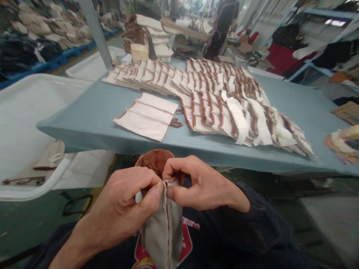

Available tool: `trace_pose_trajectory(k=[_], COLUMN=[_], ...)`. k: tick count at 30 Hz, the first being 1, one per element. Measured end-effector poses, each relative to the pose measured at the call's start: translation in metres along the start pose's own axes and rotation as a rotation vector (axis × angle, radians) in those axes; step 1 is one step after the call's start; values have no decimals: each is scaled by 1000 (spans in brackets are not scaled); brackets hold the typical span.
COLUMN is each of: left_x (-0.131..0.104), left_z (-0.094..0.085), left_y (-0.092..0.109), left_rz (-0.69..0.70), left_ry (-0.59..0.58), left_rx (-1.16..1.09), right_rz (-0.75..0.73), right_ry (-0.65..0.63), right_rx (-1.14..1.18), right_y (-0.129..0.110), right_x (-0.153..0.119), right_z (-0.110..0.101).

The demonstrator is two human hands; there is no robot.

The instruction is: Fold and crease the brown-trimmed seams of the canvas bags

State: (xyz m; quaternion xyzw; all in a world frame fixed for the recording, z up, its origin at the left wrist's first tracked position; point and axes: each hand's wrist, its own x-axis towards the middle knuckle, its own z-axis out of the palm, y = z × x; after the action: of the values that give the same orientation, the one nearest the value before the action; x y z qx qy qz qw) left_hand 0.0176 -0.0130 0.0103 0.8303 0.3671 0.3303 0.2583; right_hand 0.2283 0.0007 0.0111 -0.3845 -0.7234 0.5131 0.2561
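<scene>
Both hands meet at the top of a light fabric bag piece (175, 231), which hangs in front of my body with a brown-edged seam down its middle. My left hand (129, 198) pinches the seam's upper end between thumb and forefinger. Close against it, my right hand (195, 183) pinches the same fabric from the other side. Behind my fingertips shows the brown inside (157, 158) of the piece, with brown cords there. On the table past my hands lies a flat cream bag piece (150, 114) with brown loops at its right edge.
A blue-covered table (92, 123) stands ahead, bearing overlapping rows of cream pieces with brown edging (207, 108) and white strips (238, 116). To the left is a white bin (67, 168). A person (223, 26) stands in the background.
</scene>
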Motion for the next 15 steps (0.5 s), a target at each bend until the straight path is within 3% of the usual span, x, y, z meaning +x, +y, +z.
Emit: trace_pose_trajectory(k=[5,11,15], left_x=[-3,-6,-7], left_z=[1,3,3], left_y=[-6,-16,-16], left_rz=[-41,-112,-137], left_ry=[-39,-111,-124], left_rx=[-88,-176,-195], right_rz=[92,-62,-77], right_ry=[-115,130,203], right_rx=[333,-14,-118], right_y=[5,3,0], right_x=[5,1,-2], right_z=[4,12,16])
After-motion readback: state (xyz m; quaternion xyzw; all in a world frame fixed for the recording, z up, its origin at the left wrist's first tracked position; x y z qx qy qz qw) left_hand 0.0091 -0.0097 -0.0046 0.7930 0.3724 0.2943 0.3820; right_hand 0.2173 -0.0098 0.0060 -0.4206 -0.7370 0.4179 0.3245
